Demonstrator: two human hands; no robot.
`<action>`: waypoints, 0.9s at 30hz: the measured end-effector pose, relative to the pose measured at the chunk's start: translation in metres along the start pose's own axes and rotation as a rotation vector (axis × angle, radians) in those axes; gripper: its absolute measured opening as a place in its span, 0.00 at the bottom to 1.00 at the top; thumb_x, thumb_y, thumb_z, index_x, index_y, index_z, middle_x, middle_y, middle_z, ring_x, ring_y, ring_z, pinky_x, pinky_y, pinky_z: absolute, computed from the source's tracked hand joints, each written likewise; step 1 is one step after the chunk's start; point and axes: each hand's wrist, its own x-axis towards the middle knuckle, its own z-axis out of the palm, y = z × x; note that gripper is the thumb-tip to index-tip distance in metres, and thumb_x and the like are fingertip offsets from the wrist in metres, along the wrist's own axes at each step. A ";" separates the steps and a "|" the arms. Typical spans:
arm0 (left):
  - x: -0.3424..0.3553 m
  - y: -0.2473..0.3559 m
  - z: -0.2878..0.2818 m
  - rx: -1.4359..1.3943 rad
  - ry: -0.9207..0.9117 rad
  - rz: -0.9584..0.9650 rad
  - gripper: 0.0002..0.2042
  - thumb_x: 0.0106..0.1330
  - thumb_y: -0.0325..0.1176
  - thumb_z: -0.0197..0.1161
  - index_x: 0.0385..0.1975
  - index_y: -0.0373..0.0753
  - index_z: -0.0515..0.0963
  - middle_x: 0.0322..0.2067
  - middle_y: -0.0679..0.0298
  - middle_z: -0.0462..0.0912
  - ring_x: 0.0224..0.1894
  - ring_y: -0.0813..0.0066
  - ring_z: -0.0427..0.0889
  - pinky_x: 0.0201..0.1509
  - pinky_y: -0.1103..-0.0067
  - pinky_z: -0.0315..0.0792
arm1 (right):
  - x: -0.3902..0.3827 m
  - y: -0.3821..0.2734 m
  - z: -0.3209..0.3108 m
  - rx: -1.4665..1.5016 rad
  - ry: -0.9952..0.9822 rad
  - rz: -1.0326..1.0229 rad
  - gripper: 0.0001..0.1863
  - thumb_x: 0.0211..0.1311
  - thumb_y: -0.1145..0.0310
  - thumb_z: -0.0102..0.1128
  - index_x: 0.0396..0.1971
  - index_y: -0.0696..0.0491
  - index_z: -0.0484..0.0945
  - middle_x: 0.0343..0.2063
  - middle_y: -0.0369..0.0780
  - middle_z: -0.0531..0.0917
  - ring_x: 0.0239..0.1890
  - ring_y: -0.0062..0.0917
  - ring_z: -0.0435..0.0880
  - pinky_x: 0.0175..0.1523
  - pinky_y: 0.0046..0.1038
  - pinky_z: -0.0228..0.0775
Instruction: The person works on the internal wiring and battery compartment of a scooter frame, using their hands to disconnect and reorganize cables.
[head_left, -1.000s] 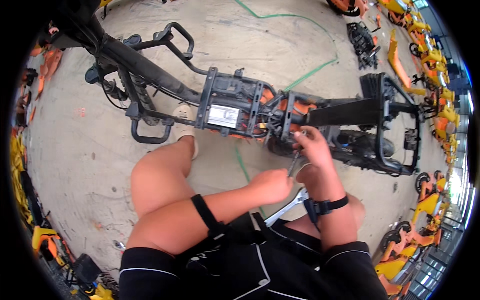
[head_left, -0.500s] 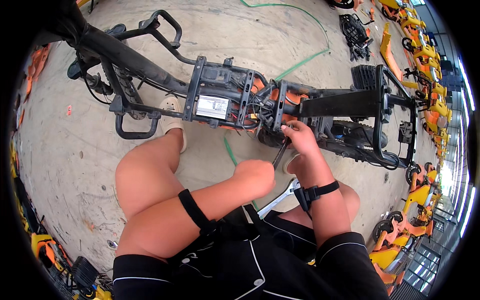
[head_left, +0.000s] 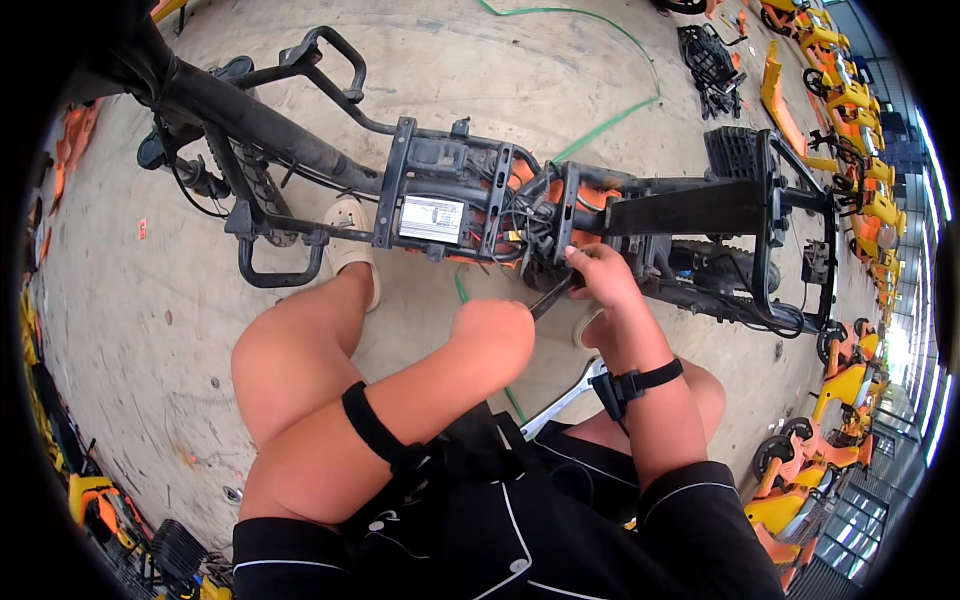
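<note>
A stripped black electric-bike frame (head_left: 680,215) stretches across the view in front of me. My left hand (head_left: 495,335) is closed in a fist round the near end of a dark, bar-like tool handle (head_left: 552,296). At the handle's far end, beside the frame's lower middle, my right hand (head_left: 603,275) curls its fingers and thumb about it. The tool's tip is hidden behind that hand and the frame. A silver box with a label (head_left: 432,219) and a bundle of wires (head_left: 530,215) sit mid-frame.
A large silver wrench (head_left: 562,398) lies between my legs. Beyond the frame, a green hose (head_left: 608,122) crosses the concrete floor. Black baskets and orange panels (head_left: 785,100) lie at the far right, near rows of yellow-orange bikes (head_left: 850,385).
My left hand has moved left and the handle has swung with it. The right hand stays at the far end. The whole view has shifted slightly.
</note>
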 end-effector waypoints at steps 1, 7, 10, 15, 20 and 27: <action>0.000 -0.001 -0.001 0.009 0.002 -0.011 0.11 0.59 0.35 0.60 0.36 0.35 0.81 0.33 0.53 0.87 0.38 0.55 0.87 0.41 0.65 0.79 | -0.002 -0.002 0.001 0.004 -0.002 0.020 0.25 0.65 0.58 0.63 0.49 0.66 0.75 0.37 0.44 0.83 0.29 0.29 0.84 0.32 0.30 0.81; 0.004 -0.008 0.002 0.046 0.053 -0.042 0.10 0.59 0.33 0.60 0.37 0.36 0.80 0.34 0.54 0.87 0.38 0.56 0.87 0.41 0.66 0.79 | -0.001 -0.005 -0.002 0.039 -0.069 0.065 0.25 0.68 0.55 0.61 0.49 0.65 0.74 0.35 0.44 0.82 0.28 0.29 0.85 0.32 0.30 0.80; 0.004 -0.008 0.002 0.067 0.056 -0.048 0.09 0.60 0.31 0.59 0.37 0.35 0.80 0.35 0.54 0.87 0.39 0.57 0.87 0.41 0.67 0.79 | -0.002 -0.007 -0.001 0.032 -0.077 0.054 0.25 0.68 0.55 0.61 0.49 0.65 0.75 0.34 0.44 0.82 0.28 0.29 0.84 0.32 0.30 0.80; 0.011 -0.008 0.003 0.119 0.036 -0.116 0.08 0.61 0.30 0.59 0.37 0.37 0.81 0.36 0.56 0.87 0.40 0.61 0.88 0.39 0.69 0.80 | -0.001 -0.003 0.002 0.052 -0.050 0.026 0.25 0.67 0.54 0.62 0.47 0.65 0.76 0.32 0.42 0.82 0.25 0.27 0.84 0.29 0.28 0.79; 0.015 -0.012 0.003 0.214 -0.004 -0.139 0.08 0.61 0.30 0.59 0.38 0.38 0.82 0.37 0.58 0.88 0.41 0.63 0.88 0.39 0.71 0.80 | -0.003 -0.005 0.008 0.018 -0.035 -0.046 0.25 0.66 0.54 0.63 0.43 0.65 0.77 0.29 0.40 0.82 0.24 0.25 0.84 0.27 0.27 0.79; 0.027 -0.025 0.015 0.202 -0.026 -0.170 0.09 0.61 0.30 0.59 0.37 0.40 0.84 0.37 0.58 0.88 0.40 0.62 0.88 0.41 0.70 0.80 | -0.002 -0.007 0.014 -0.052 -0.051 -0.075 0.24 0.68 0.51 0.61 0.40 0.63 0.78 0.26 0.38 0.80 0.23 0.23 0.82 0.27 0.25 0.78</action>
